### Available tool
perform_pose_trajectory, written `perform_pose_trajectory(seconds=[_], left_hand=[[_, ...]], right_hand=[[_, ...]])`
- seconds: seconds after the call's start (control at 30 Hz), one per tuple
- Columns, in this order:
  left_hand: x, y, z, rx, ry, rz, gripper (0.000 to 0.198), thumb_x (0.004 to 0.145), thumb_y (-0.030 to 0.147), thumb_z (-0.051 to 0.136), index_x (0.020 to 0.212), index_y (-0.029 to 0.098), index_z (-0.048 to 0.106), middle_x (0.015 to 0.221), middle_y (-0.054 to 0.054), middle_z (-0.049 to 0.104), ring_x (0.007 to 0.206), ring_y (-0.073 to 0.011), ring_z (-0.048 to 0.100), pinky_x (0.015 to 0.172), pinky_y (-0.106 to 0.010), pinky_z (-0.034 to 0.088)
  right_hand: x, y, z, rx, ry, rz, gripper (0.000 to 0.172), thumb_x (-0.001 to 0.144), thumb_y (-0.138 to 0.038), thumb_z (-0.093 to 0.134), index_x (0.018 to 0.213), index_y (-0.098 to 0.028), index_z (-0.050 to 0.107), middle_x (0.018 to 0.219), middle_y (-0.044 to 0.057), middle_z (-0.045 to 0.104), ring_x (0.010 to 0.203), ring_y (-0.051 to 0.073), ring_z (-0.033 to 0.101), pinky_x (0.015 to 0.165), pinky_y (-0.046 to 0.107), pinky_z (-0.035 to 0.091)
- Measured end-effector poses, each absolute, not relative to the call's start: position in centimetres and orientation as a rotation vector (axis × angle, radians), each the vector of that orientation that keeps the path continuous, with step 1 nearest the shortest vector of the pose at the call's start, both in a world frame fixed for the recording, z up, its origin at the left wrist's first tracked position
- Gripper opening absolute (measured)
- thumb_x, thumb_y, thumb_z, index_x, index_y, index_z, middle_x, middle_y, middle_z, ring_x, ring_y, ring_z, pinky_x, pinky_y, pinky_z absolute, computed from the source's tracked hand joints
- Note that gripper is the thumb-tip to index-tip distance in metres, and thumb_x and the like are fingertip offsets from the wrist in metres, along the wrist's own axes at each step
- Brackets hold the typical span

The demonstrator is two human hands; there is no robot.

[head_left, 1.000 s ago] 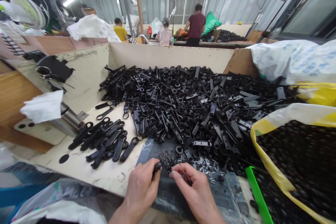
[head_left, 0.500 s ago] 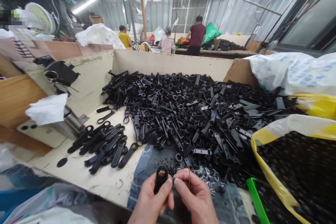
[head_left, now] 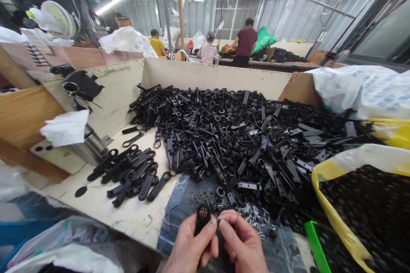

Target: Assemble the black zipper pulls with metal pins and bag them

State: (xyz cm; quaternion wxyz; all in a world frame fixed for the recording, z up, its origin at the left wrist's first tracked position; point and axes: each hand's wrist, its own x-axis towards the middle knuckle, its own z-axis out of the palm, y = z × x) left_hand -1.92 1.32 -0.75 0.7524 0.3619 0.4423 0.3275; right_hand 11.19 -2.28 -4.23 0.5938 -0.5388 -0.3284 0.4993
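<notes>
Left hand (head_left: 190, 249) — tight grip on a black plastic loop (head_left: 203, 217), at 6 o'clock. Right hand (head_left: 245, 243) pinches a thin pin (head_left: 237, 223) just beside it — small metal pins (head_left: 254, 217) and a heap of black plastic parts (head_left: 224, 136) toward 12 o'clock.

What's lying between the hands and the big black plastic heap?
Head view: silver pins, tiny black pieces and blue denim cloth lie between the left hand, right hand and the heap.

Cream bench tray (head_left: 128, 217) under heaped black plastic tabs (head_left: 224, 136) and a denim scrap (head_left: 171, 213)
</notes>
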Motion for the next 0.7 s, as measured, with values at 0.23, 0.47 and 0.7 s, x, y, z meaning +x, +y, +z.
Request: perform_pose_trajectory(seconds=[0.23,0.47,0.7], left_hand=[[-1.6,1.2,-0.7,0.747,0.958,0.719,0.063,0.068,0.074,0.081,0.079,0.015,0.062,0.047,0.006,0.058,0.035,-0.0003,0.031,0.04,-0.018,0.015],[-2.0,1.2,-0.6,0.68,0.983,0.638,0.06,0.063,0.07,0.085,0.077,0.017,0.062,0.039,0.009,0.053,0.031,-0.0001,0.026,0.036,-0.017,0.014],[-1.6,1.0,-0.9,0.497,0.93,0.571,0.059,0.055,0.066,0.092,0.062,0.021,0.053,0.036,0.01,0.049,0.028,-0.0013,0.03,0.034,-0.016,0.021]], right_hand=[[11.5,-2.2,-3.9,-1.241,-0.877,1.07,0.04,0.085,-0.062,0.076,0.079,-0.022,0.076,0.079,0.004,0.067,0.073,0.02,0.063,0.065,0.027,0.052],[12.5,-2.8,-2.6,-1.261,-1.19,0.829,0.032,0.095,-0.049,0.069,0.079,-0.023,0.076,0.075,0.002,0.066,0.066,0.017,0.06,0.06,0.023,0.045],[13.7,-3.0,-3.6,-1.232,-1.298,0.753,0.019,0.097,-0.035,0.068,0.083,-0.024,0.075,0.071,0.0,0.068,0.061,0.015,0.061,0.057,0.021,0.048]])
